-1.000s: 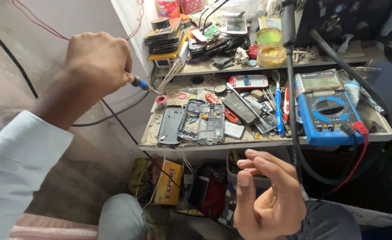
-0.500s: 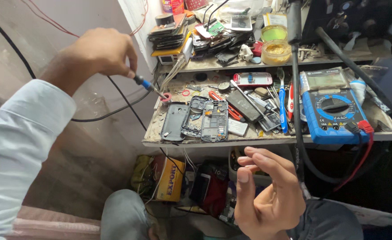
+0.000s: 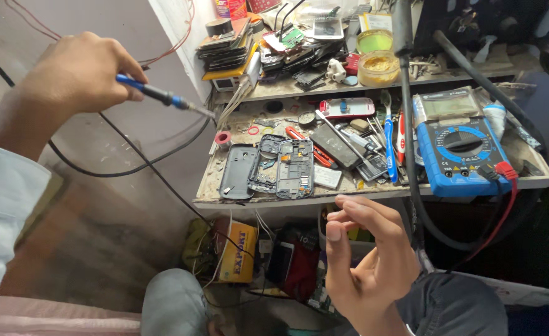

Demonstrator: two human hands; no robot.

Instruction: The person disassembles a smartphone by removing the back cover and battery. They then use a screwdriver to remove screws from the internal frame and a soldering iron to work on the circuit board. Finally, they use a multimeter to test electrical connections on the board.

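Observation:
My left hand (image 3: 78, 71) is raised at the upper left, shut on a blue-handled soldering iron (image 3: 162, 96). The iron's tip points right and hovers at the left end of the workbench (image 3: 374, 193). A black cable (image 3: 131, 171) trails down from the iron. Further in on the bench lies a taken-apart phone (image 3: 281, 165) with its dark back cover (image 3: 236, 171) beside it. My right hand (image 3: 365, 255) hangs below the bench's front edge with its fingers loosely curled. Nothing shows between the thumb and fingers.
A blue multimeter (image 3: 458, 152) with a red lead sits at the bench's right end. Small tools, a blue toothbrush (image 3: 388, 137) and a red tape roll (image 3: 223, 138) lie about. Stacked phones (image 3: 228, 43) and a flux jar (image 3: 379, 67) fill the upper shelf. A yellow box (image 3: 237, 252) stands underneath.
My left hand has drawn back to the left, and more of the iron's handle shows. The tip has pulled slightly away from the bench. My right hand has hardly moved.

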